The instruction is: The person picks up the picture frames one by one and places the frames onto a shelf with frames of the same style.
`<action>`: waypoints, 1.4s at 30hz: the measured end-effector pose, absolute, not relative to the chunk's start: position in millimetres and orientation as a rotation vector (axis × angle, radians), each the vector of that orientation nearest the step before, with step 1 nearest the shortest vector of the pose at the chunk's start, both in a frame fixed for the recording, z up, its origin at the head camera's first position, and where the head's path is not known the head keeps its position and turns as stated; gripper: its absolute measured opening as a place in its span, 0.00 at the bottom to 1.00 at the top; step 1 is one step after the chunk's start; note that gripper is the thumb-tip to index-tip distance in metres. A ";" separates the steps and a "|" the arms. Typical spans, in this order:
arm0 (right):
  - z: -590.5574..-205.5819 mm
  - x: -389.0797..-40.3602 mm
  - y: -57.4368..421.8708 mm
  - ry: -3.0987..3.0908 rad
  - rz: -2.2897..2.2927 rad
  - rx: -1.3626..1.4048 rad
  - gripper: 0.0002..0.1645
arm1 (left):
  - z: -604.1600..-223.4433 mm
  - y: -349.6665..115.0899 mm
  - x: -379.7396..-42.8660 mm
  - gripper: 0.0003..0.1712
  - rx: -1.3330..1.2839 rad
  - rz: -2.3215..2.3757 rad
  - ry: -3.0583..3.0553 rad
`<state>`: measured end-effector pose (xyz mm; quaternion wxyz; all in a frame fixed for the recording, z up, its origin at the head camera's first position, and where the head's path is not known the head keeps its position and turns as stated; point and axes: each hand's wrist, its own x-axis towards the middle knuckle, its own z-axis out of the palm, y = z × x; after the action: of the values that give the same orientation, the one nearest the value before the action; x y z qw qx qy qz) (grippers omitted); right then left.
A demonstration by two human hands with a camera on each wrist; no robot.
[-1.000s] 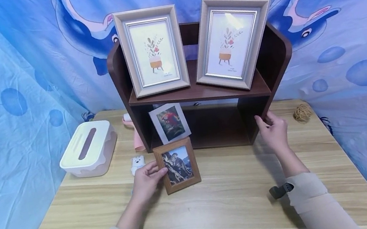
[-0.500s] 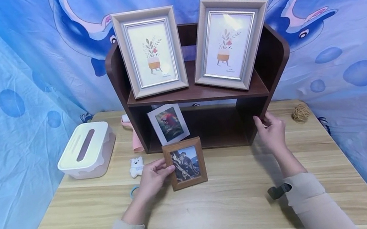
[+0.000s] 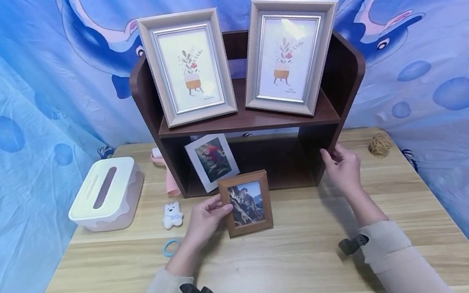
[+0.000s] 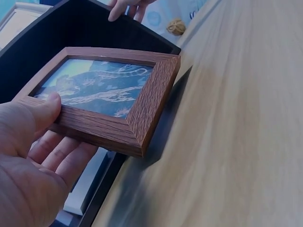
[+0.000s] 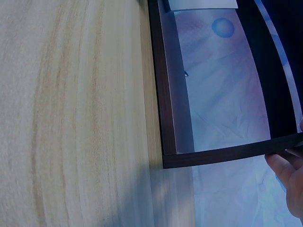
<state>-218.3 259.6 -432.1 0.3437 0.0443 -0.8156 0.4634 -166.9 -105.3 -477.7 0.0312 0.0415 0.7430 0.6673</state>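
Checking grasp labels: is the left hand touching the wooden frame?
Touching: the left wrist view shows the left hand with its thumb on the wooden frame and fingers beneath.

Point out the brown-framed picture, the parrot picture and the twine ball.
Brown-framed picture [image 3: 246, 204], head view, middle of the print.
Parrot picture [image 3: 213, 160], head view, printed area.
Twine ball [image 3: 380, 145], head view, its middle.

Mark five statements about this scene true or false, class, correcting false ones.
1. The left hand holds the brown wooden photo frame. True.
2. The right hand holds the twine ball. False: the right hand grips the bookshelf.
3. Two flower-picture frames stand on the upper shelf. True.
4. The parrot picture stands in the lower compartment. True.
5. The tissue box is right of the bookshelf. False: the tissue box is left of it.
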 end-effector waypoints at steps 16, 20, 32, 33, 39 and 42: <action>-434.6 -220.9 259.6 -2.098 1.162 0.159 0.05 | -472.5 -79.3 -192.4 0.21 0.180 2.087 2.346; -435.1 -220.6 261.0 -2.093 1.154 0.155 0.05 | -469.9 -69.6 -201.6 0.22 0.123 2.081 2.343; -434.0 -221.1 261.0 -2.087 1.168 0.150 0.05 | -460.4 -47.9 -239.1 0.21 0.124 2.084 2.316; -434.1 -221.1 261.1 -2.084 1.169 0.149 0.05 | -460.5 -46.6 -242.5 0.22 0.124 2.086 2.307; -434.9 -220.8 259.8 -2.088 1.166 0.139 0.04 | -461.3 -40.5 -258.6 0.26 0.104 2.097 2.269; -435.4 -220.9 257.9 -2.086 1.185 0.131 0.04 | -462.7 -38.0 -263.7 0.27 0.100 2.075 2.269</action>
<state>-220.9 257.9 -435.4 0.3609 0.0507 -0.8096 0.4601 -263.7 -38.0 -462.7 0.0323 0.0324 0.7372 0.6741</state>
